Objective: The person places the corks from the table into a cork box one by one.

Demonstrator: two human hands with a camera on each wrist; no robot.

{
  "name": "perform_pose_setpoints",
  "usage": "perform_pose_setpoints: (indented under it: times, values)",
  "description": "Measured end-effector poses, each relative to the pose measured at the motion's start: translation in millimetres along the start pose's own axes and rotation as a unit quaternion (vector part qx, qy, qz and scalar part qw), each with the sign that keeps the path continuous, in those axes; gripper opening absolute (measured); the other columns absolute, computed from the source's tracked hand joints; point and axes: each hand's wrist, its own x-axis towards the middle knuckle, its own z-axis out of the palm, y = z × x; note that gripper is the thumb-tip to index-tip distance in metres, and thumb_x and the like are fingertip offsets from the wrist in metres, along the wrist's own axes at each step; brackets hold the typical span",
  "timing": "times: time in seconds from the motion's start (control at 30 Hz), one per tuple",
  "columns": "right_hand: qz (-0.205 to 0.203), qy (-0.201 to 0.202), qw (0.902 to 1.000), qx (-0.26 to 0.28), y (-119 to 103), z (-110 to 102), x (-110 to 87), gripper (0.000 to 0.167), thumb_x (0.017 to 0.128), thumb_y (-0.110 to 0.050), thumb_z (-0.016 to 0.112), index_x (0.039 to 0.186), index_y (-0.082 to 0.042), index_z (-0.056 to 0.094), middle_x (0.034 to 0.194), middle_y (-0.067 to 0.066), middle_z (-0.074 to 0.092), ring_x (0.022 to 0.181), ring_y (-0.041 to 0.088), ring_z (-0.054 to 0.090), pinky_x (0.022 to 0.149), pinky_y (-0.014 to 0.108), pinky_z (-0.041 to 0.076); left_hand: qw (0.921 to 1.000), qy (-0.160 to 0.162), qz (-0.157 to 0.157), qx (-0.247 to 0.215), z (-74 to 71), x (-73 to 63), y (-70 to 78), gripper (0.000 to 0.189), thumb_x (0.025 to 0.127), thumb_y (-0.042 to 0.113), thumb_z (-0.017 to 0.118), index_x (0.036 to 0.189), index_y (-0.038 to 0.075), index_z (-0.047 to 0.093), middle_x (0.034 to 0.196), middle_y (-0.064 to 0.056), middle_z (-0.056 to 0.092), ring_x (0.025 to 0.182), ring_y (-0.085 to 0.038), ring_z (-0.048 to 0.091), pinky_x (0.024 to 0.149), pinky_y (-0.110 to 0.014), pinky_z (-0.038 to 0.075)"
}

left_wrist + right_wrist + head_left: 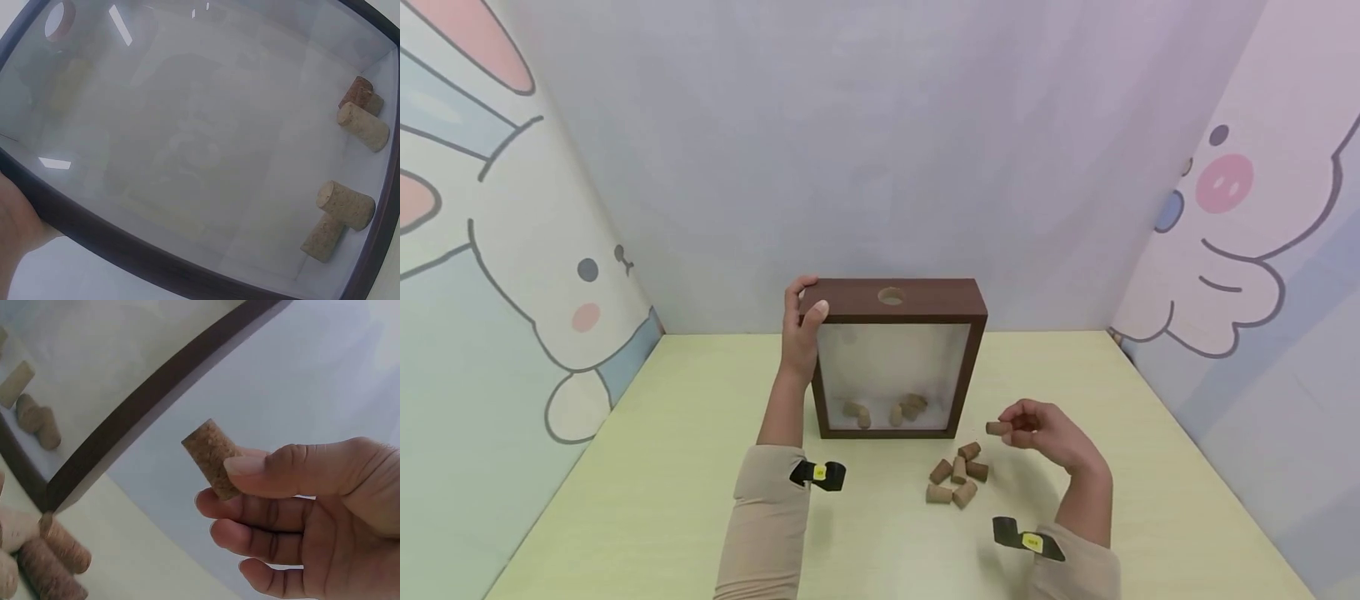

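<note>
A dark brown shadow box with a clear front stands upright on the table, a round hole in its top. My left hand grips the box's upper left corner, thumb on the top edge and fingers round the far side. Several corks lie inside along the bottom. Between thumb and fingers, my right hand pinches a single cork, raised to the right of the box. In front of the box's right corner lies a loose pile of corks, just left of the right hand.
The pale yellow-green table runs back to a light curtain. Side panels carry a cartoon rabbit at left and a cartoon pig at right. Black straps with small cameras sit on both sleeves.
</note>
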Motion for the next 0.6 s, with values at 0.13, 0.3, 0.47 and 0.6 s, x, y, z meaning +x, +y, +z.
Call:
perform_pose_setpoints:
  times: [0.13, 0.3, 0.47, 0.6]
  values:
    - [-0.053, 0.020, 0.9982, -0.018, -26, -2, 4.3, 0.020, 0.085, -0.009, 0.066, 0.104, -0.002, 0.061, 0.096, 0.009, 0.066, 0.087, 0.026, 0.058, 0.073, 0.032, 0.048, 1.0000, -0.004, -0.002, -0.003, 0.5, 0.0, -0.3, 0.058, 0.084, 0.032, 0.049, 0.135, 0.008, 0.034, 0.142, -0.006, 0.023, 0.120, -0.020, 0.029, 0.093, -0.046, 0.023]
    - [-0.118, 0.038, 0.9917, -0.037, -68, -1, 3.8, 0.019, 0.087, -0.005, 0.063, 0.106, -0.002, 0.061, 0.098, 0.009, 0.068, 0.083, 0.022, 0.059, 0.070, 0.030, 0.048, 0.9999, -0.007, -0.008, 0.000, 1.9, -0.6, 4.3, 0.059, 0.084, 0.029, 0.047, 0.136, 0.006, 0.032, 0.144, -0.009, 0.020, 0.122, -0.022, 0.027, 0.094, -0.046, 0.023]
    - [-0.192, 0.094, 0.9761, -0.036, -95, 4, 7.0, 0.022, 0.084, 0.004, 0.062, 0.106, 0.002, 0.063, 0.094, 0.010, 0.066, 0.081, 0.017, 0.058, 0.068, 0.026, 0.046, 1.0000, 0.003, 0.000, -0.003, 2.2, -1.6, 3.4, 0.057, 0.083, 0.033, 0.050, 0.133, 0.009, 0.036, 0.141, -0.006, 0.026, 0.120, -0.020, 0.029, 0.093, -0.044, 0.024]
    - [-0.248, 0.154, 0.9560, 0.034, -103, 4, 17.1, 0.023, 0.082, 0.008, 0.063, 0.105, 0.006, 0.063, 0.089, 0.007, 0.063, 0.074, 0.015, 0.056, 0.064, 0.023, 0.044, 0.9998, 0.003, 0.005, -0.018, 1.9, -0.3, 0.0, 0.060, 0.082, 0.032, 0.051, 0.133, 0.005, 0.034, 0.135, -0.007, 0.032, 0.114, -0.019, 0.033, 0.090, -0.040, 0.026]
